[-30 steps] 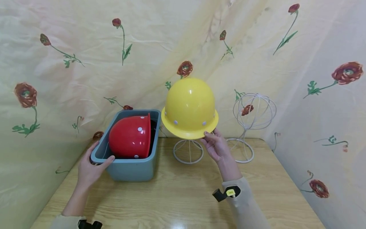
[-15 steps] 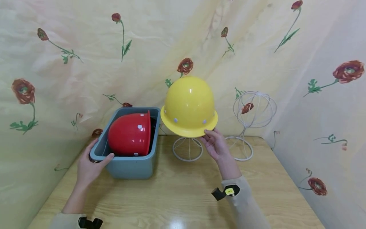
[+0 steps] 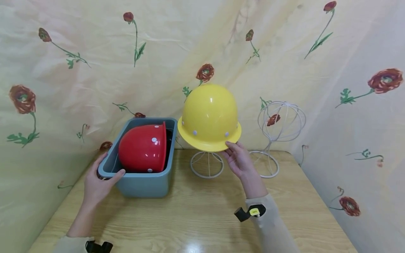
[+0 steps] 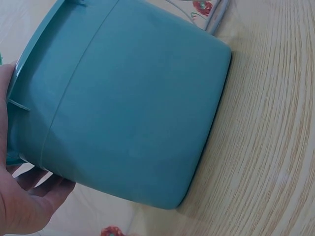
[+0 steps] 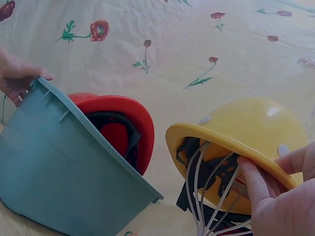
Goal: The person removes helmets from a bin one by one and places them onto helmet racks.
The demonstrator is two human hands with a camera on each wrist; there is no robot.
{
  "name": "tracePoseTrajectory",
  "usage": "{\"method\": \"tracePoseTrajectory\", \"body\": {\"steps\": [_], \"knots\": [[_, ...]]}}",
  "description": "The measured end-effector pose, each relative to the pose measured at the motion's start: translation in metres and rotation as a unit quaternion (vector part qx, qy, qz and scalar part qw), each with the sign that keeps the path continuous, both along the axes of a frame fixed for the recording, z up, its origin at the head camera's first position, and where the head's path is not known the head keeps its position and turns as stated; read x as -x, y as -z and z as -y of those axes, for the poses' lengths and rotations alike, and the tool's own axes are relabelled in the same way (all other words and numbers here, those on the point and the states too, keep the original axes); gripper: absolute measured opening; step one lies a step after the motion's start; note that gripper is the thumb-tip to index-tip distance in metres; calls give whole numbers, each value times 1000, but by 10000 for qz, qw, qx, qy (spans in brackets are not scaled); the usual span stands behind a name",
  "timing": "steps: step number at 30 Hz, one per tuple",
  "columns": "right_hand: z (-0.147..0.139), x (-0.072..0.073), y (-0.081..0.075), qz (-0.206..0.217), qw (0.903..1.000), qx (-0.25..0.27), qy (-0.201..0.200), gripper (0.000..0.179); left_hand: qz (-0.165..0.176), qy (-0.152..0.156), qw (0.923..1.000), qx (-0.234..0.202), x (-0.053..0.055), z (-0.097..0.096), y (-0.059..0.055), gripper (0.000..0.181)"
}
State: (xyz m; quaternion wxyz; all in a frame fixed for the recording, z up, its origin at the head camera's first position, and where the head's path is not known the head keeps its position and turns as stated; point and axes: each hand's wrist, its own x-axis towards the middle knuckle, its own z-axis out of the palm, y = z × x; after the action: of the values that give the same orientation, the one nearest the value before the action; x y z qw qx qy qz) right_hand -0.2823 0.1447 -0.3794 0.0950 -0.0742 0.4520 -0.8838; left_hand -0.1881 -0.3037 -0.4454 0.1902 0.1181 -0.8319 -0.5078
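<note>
A yellow hard hat (image 3: 210, 116) sits over a white wire stand (image 3: 207, 165), whose wires run up inside the hat in the right wrist view. My right hand (image 3: 238, 161) pinches the hat's brim at its front right, thumb above and fingers beneath. To the left, a blue-grey plastic bin (image 3: 143, 186) stands on the table, holding a red hard hat (image 3: 142, 147) on its side with its opening turned right. My left hand (image 3: 98, 182) grips the bin's near left corner, thumb on the rim and fingers under its outer edge. Black straps (image 5: 216, 167) show beneath the yellow hat.
Another white wire stand (image 3: 281, 123), with nothing on it, stands at the back right of the wooden table (image 3: 202, 218). Flower-printed cloth (image 3: 164, 45) hangs behind the table and along both sides.
The head view has shifted slightly. Both hands keep their holds, and the yellow hard hat, bin and stands show no clear movement of their own.
</note>
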Motion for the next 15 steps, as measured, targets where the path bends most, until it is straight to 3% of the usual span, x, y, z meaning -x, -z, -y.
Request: {"method": "tracePoseTrajectory", "body": {"steps": [15], "knots": [[-3,0,-2,159,9998,-48,86,31,-66,12,10000,-20,1,0,1,89]]}}
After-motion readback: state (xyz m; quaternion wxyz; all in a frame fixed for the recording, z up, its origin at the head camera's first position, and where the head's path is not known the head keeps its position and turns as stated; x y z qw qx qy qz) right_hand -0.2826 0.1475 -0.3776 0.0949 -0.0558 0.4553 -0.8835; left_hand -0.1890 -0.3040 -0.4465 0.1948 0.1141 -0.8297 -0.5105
